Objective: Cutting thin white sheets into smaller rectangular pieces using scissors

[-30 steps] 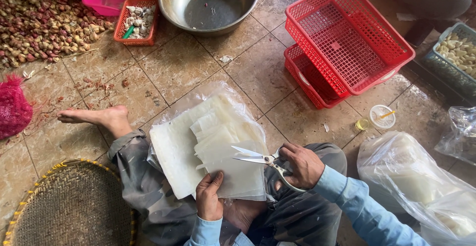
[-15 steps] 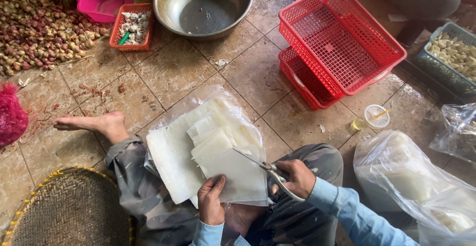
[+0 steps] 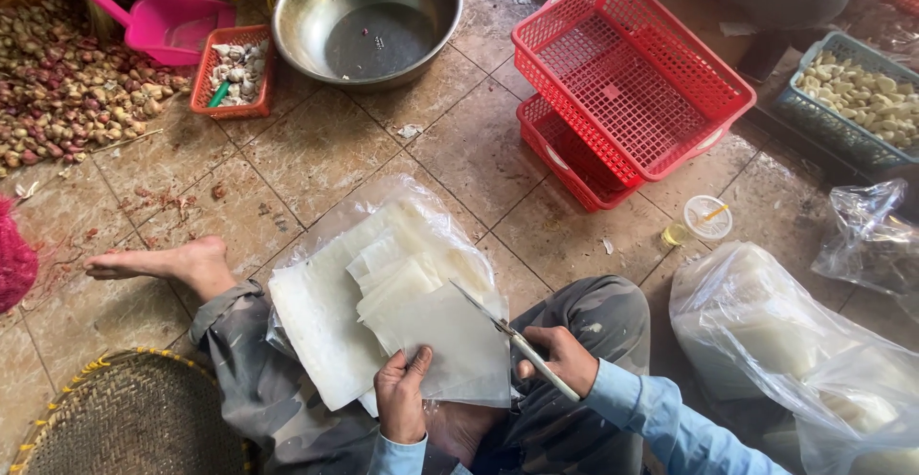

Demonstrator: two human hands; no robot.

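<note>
The left hand (image 3: 402,400) pinches the near edge of a pale sheet (image 3: 450,346) on the lap, while the right hand (image 3: 560,358), its grip closed round scissors (image 3: 512,336), lays the blades against that sheet. Beyond lie red baskets (image 3: 627,82) and a steel bowl (image 3: 369,15) on the tiled floor (image 3: 306,149).

Left hand (image 3: 400,400) holding pale sheets (image 3: 436,341), right hand (image 3: 560,358) with scissors (image 3: 512,336) — blades seemingly closed

One view only here, from the head camera, looking steeply down over the person's own lap onto a tiled floor (image 3: 316,149). It sits close above the left hand (image 3: 400,400) and right hand (image 3: 563,358) at the lower edge, faces forward past the knees, and reaches out to a steel bowl (image 3: 369,17) and red baskets (image 3: 622,82) at the top.
</note>
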